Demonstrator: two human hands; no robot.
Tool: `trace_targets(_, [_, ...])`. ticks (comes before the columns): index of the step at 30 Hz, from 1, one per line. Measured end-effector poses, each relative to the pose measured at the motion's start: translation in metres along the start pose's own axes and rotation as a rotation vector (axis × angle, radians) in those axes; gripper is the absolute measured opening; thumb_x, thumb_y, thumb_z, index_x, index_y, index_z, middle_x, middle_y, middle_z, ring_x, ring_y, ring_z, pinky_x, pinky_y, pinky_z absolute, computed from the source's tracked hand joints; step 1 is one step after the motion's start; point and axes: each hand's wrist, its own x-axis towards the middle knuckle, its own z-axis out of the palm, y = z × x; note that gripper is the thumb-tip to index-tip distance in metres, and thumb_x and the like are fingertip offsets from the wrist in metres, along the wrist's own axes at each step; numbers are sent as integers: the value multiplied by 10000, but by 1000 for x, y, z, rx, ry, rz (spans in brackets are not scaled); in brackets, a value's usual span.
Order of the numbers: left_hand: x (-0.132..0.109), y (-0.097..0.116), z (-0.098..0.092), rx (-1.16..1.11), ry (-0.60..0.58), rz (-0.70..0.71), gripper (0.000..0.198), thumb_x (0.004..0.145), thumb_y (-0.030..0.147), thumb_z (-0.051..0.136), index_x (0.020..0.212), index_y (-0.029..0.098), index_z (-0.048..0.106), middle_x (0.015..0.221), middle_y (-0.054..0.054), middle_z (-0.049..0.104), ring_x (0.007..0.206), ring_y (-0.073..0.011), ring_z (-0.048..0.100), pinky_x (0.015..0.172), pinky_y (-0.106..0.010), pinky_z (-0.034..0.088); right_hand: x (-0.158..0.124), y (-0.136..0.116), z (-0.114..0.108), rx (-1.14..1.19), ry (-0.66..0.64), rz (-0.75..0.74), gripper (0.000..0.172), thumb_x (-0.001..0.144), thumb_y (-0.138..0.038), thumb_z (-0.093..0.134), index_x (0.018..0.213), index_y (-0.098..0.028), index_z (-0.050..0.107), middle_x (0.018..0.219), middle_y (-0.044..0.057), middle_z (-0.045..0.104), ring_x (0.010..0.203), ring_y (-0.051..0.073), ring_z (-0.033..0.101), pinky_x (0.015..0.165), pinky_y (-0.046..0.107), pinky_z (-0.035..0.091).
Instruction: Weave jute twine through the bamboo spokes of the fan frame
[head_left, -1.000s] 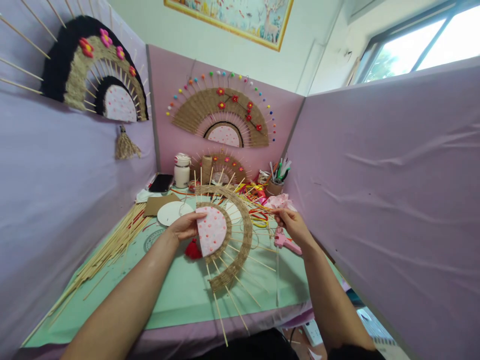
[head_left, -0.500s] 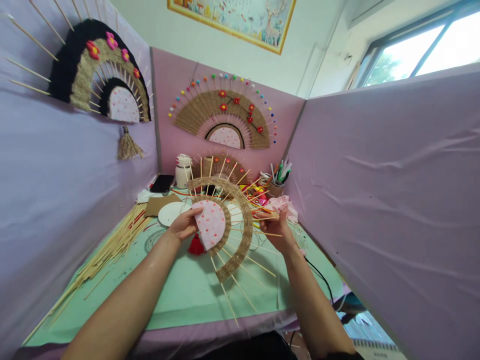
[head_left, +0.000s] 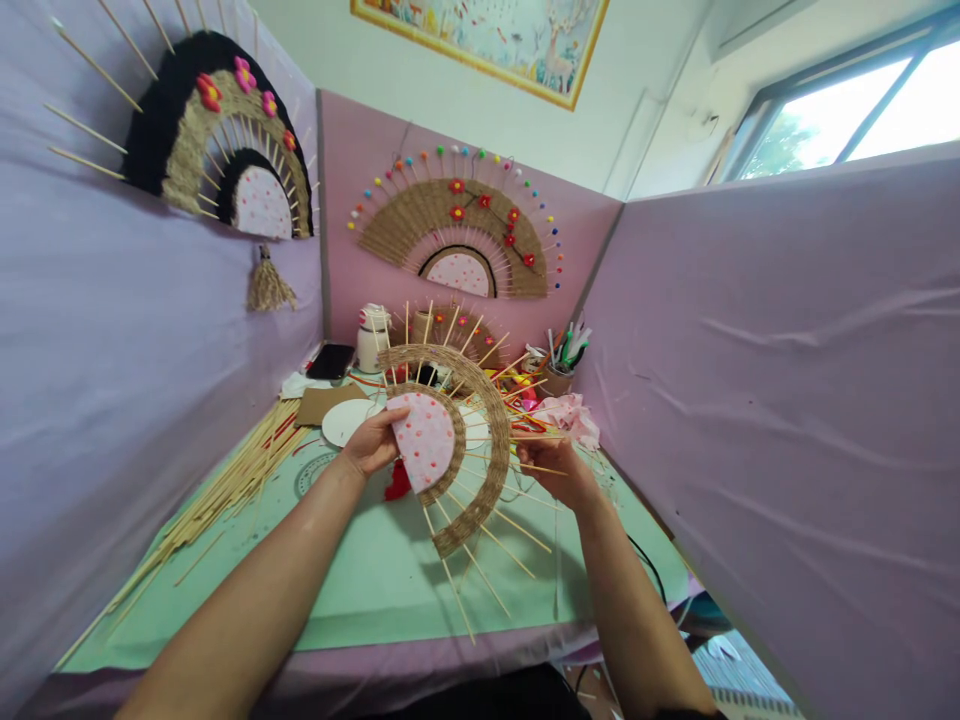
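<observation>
A half-round woven fan (head_left: 491, 470) is held tilted above the table, its thin sticks spreading out past two bands of brown cord. Pink-dotted white fabric (head_left: 425, 440) covers its centre. My left hand (head_left: 373, 445) grips the fan by its straight edge, thumb lying over the fabric and the other fingers behind. A red tassel (head_left: 397, 481) hangs below that hand. On the other side, my right hand (head_left: 559, 468) has its fingers curled around stick ends at the fan's right rim; the fingertips are partly hidden.
Loose bamboo sticks (head_left: 217, 490) lie along the table's left side. Behind the fan are a white paper disc (head_left: 345, 422), a phone (head_left: 331, 361), a white jar (head_left: 372, 340) and a pen pot (head_left: 556, 380). Finished fans (head_left: 457, 225) hang on the partitions.
My right hand has turned, its fingers now pointing left along the sticks instead of upward. The tassel has swung slightly. My left hand keeps its hold, and the view has shifted a little.
</observation>
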Motion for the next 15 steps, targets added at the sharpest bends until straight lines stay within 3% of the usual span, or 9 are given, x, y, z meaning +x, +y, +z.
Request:
trace_targets(6, [2, -4, -5, 55, -7, 22, 260, 782, 16, 510, 1005, 78, 629, 810, -99, 741, 749, -185, 711, 806, -285, 553, -8, -3, -6, -43, 21, 75, 391, 747, -422, 695, 1045, -170, 716, 776, 42, 572, 668, 115, 468, 584, 228, 370])
trace_targets(15, [0, -9, -7, 200, -106, -80, 218, 708, 27, 606, 912, 78, 664, 886, -133, 738, 782, -225, 708, 808, -345, 554, -19, -3, -13, -106, 43, 99, 362, 737, -458, 706, 952, -167, 726, 741, 38, 574, 648, 109, 466, 565, 227, 364])
